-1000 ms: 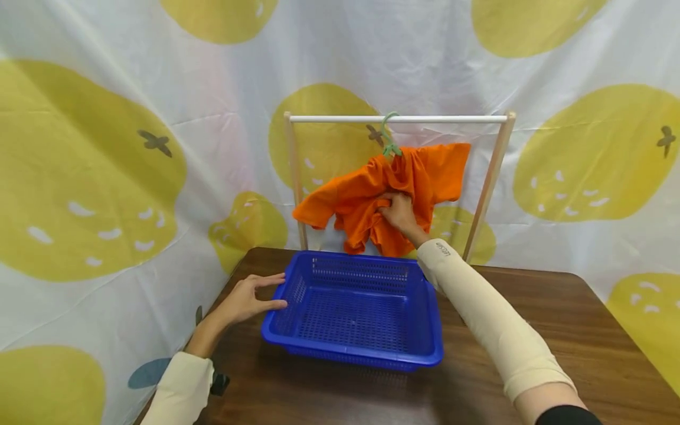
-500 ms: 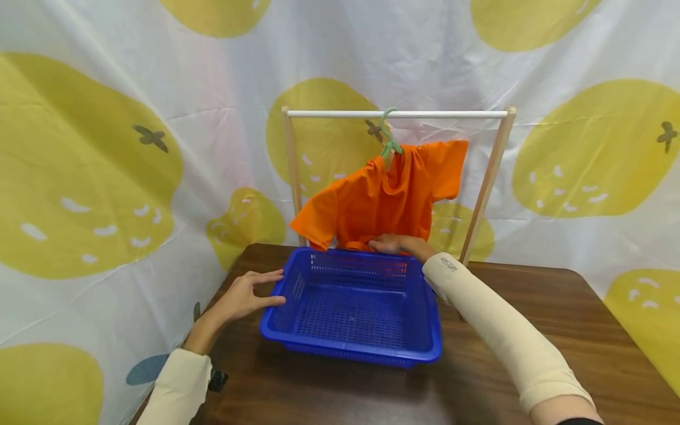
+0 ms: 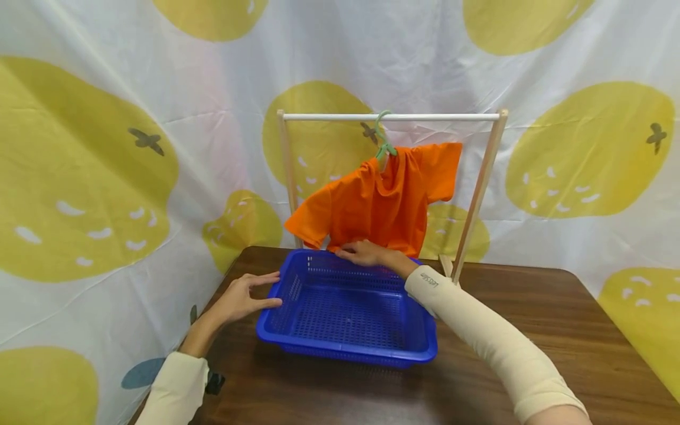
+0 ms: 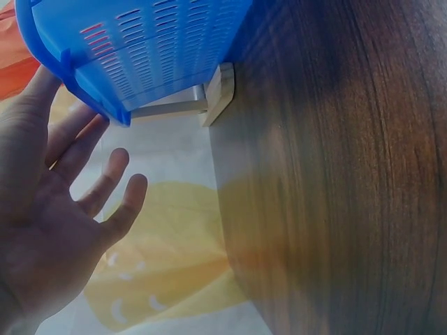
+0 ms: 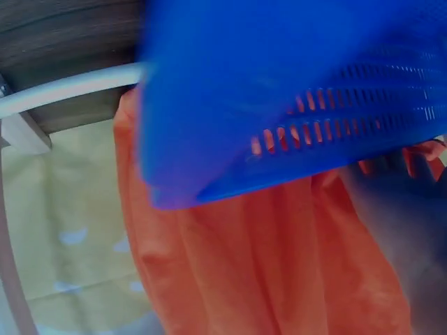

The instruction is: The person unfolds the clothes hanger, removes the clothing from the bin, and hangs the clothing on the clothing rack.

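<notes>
An orange short-sleeved T-shirt hangs from a green hanger, its left sleeve drooping lower than the right. In front of it stands a blue perforated basket. My left hand is at the basket's left rim, thumb and fingers spread fairly straight; in the left wrist view, fingertips of the left hand meet the rim. At the shirt's bottom hem, by the basket's back rim, is my right hand. I cannot tell whether its fingers pinch the hem; the right wrist view is blurred and the basket covers part.
The hanger hooks on the white rail of a small wooden-post rack. Basket and rack share a brown wooden table. A curtain with yellow fruit prints closes off the back and left sides.
My right hand has come down from the bunched shirt front to the hem, then shifted left along it. The shirt now hangs smoother and lower. My left hand has stayed at the rim.
</notes>
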Tool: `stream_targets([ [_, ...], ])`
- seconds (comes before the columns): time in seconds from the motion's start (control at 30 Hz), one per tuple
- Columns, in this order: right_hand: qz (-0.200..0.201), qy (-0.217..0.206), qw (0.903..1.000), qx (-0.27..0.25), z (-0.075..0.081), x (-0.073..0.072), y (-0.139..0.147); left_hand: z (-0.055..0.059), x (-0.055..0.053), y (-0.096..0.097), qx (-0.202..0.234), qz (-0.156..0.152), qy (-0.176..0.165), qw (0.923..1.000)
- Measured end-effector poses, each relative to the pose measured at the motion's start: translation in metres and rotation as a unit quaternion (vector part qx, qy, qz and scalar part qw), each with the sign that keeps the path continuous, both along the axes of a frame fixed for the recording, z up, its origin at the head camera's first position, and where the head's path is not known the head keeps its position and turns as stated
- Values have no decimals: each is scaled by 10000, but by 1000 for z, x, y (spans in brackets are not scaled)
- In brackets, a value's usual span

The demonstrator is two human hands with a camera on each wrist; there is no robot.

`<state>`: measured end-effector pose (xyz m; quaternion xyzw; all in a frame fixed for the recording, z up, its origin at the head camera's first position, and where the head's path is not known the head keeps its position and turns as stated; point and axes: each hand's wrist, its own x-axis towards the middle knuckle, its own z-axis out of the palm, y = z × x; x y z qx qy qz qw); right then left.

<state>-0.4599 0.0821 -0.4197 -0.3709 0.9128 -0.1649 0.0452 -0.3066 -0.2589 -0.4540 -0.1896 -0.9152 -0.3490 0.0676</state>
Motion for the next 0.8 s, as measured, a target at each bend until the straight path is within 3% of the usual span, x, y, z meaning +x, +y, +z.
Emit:
stream_targets([
  [0.17, -252, -322, 9987, 290, 3, 0, -6, -1, 0, -1, 33, -30, 18, 10000],
  [0.33, -638, -49, 9976, -255, 11, 7, -6, -1, -1, -1, 52, -32, 20, 10000],
  [0.43, -275, 147, 9985, -442, 13, 7, -9, 1, -2, -1, 94, 6, -17, 10000],
  [0.57, 194, 110, 9997, -115, 10, 8, -18, 3, -2, 0, 77, 51, -20, 10000],
  [0.8, 301, -140, 9994, -33, 12, 17, -25, -3, -1, 1, 111, 12, -3, 9999],
])
